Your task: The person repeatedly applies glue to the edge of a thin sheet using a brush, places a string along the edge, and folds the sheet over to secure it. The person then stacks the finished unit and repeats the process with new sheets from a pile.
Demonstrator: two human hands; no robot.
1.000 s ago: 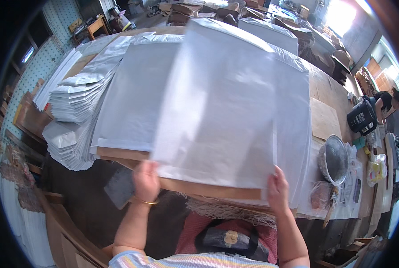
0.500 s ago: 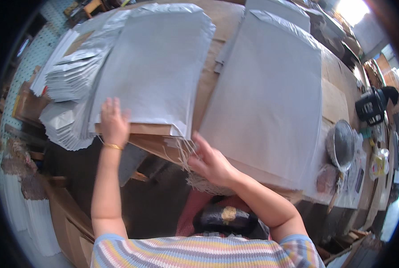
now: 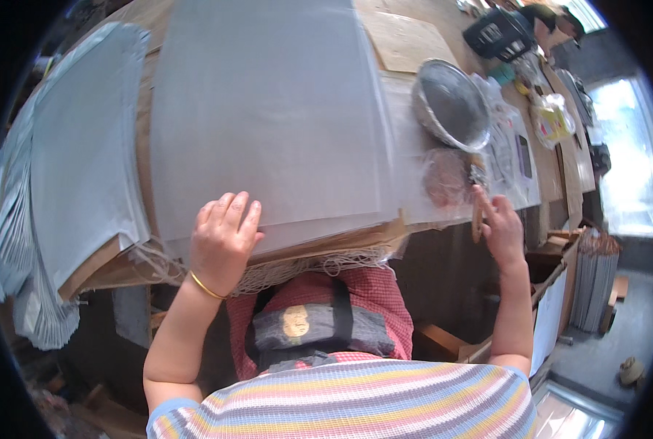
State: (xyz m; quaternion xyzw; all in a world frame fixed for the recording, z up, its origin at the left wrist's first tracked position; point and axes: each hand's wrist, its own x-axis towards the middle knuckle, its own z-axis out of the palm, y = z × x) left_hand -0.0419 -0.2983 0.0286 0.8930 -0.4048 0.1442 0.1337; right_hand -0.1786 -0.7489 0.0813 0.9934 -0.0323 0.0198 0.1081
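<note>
My left hand [image 3: 224,238] is open, fingers stretched over the front edge of a wide stack of whitish sheets [image 3: 268,124]. My right hand [image 3: 500,228] is at the table's front edge, fingers apart, beside the wooden handle of a brush [image 3: 477,219]. The fingertips overlap the handle, but whether they touch it I cannot tell. The brush head lies next to a reddish-brown lump in clear plastic [image 3: 446,177]. Behind it stands a round metal basin [image 3: 452,106] with grey inside. At the left is a pile of white paper bags [image 3: 85,154] with a brown strip along its front.
White strings [image 3: 319,265] hang below the table edge before my lap. A black crate [image 3: 498,35], a yellow-and-white package [image 3: 553,117] and a dark phone-like object [image 3: 524,155] are at the right. Bundled sheets [image 3: 595,282] stand beyond a box at the lower right.
The view has turned right. My left hand has left the bag pile for the wide sheet stack. My right hand has moved from the strings to the brush handle.
</note>
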